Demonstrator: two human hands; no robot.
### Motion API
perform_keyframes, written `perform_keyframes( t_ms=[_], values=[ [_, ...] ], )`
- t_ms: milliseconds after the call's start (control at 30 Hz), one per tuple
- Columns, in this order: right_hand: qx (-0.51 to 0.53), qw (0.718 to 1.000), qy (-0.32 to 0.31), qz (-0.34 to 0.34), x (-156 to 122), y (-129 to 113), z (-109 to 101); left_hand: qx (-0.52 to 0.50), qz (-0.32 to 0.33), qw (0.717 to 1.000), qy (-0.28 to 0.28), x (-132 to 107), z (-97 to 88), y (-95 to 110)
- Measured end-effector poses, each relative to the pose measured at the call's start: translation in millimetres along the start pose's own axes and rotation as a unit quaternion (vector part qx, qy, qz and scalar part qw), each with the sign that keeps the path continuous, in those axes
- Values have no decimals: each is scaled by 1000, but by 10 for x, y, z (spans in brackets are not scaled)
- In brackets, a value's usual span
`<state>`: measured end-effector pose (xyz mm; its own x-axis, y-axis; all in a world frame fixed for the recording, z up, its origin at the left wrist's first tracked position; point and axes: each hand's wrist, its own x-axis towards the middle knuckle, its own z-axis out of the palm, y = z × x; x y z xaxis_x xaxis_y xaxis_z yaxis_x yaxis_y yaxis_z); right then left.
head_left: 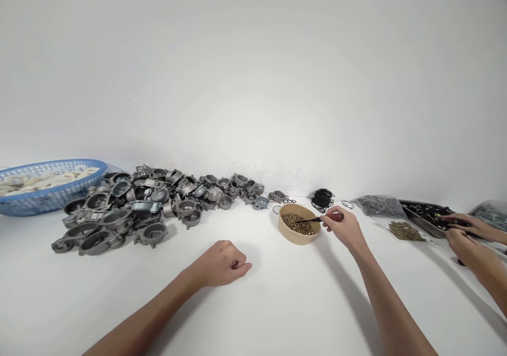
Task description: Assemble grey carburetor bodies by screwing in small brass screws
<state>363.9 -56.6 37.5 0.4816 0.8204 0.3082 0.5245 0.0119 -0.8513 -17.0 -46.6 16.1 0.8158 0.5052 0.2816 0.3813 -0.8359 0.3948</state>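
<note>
My right hand (344,227) pinches a thin dark tool (311,220) whose tip reaches into a round tan bowl (295,236) filled with small brass parts. My left hand (222,263) rests on the white table in a loose fist, fingers curled, with nothing visible in it, a little left of and nearer than the bowl.
A heap of grey cast metal housings (138,205) lies at the left. A blue basket (47,187) of white parts sits far left. Black O-rings (322,198), a bag (380,205), loose brass parts (404,231) and a metal tray (423,216) lie right, where another person's hands (465,234) work.
</note>
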Motion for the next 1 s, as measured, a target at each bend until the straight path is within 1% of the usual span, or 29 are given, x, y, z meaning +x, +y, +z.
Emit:
perform_keyframes(
  t_ms=[167,333,467,667,800,867,933,1000],
  values=[
    [55,998,-13,6,1,-22,-4,-3,-4,1000,-3,0,-1,14],
    [18,1000,-5,-2,-16,-31,7,-5,-8,1000,-9,1,1,8],
    [26,1000,-11,-3,-27,-28,17,-6,-12,1000,-14,4,1,-1],
    [-22,998,40,-31,-25,-15,8,-12,-5,1000,-4,2,-4,1],
    [0,998,61,-35,-37,-40,5,-14,4,1000,1,6,-6,1],
    [9,996,67,-50,-50,-48,23,-12,6,1000,4,10,-5,-1],
    [-2,996,46,-71,-66,-41,65,-13,11,1000,8,13,-4,-3],
    [-49,995,8,-90,-77,-14,122,-15,12,1000,8,14,-7,-3]
  ],
)
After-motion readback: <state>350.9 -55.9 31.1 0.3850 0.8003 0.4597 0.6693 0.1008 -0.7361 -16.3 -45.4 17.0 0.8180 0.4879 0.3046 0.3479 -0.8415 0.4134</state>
